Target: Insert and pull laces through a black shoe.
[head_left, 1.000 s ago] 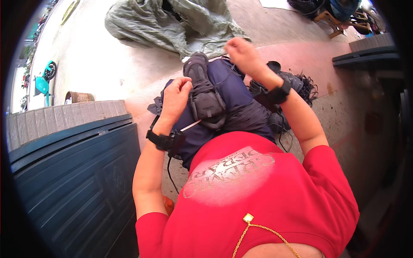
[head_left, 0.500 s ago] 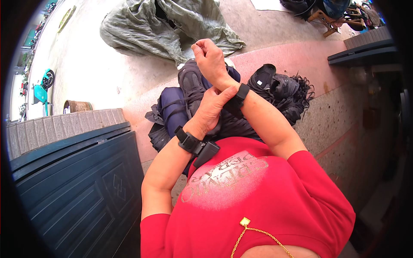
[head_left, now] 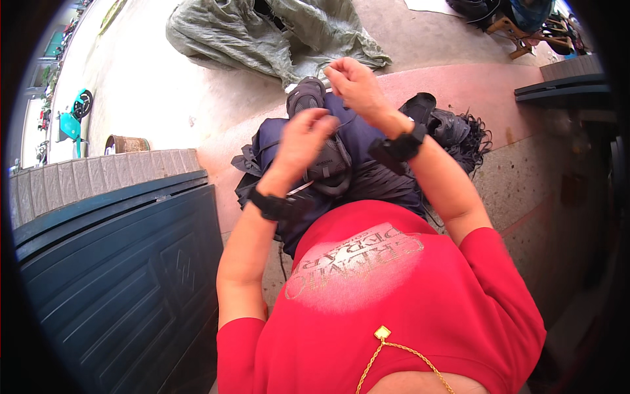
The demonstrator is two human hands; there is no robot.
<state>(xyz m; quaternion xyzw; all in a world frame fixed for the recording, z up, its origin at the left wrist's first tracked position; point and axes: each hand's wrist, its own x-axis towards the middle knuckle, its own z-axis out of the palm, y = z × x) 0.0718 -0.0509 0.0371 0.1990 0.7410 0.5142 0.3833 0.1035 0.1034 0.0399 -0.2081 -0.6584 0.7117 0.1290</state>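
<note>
A dark shoe (head_left: 328, 167) lies on my lap, on navy and black cloth. The dark toe of a shoe (head_left: 306, 98) shows farther out, near my knees. My left hand (head_left: 303, 141) hovers above the lap shoe, blurred by motion, its fingers bent. Farther out and to the right, my right hand (head_left: 356, 88) is raised with fingers curled together in a pinch. Whatever it may hold is too small to make out. Black straps with small boxes circle both wrists, including the right wrist strap (head_left: 403, 146).
Black shoes with loose laces (head_left: 453, 131) are heaped right of my lap. Grey-green sheeting (head_left: 243, 39) lies ahead. A blue metal door (head_left: 125, 276) stands at left, with a brown pot (head_left: 128, 144) beyond it. A wooden stool (head_left: 508, 33) is at far right.
My left hand has let go of the right wrist and drawn back to the left. My right hand has shifted right. More of the lap shoe shows.
</note>
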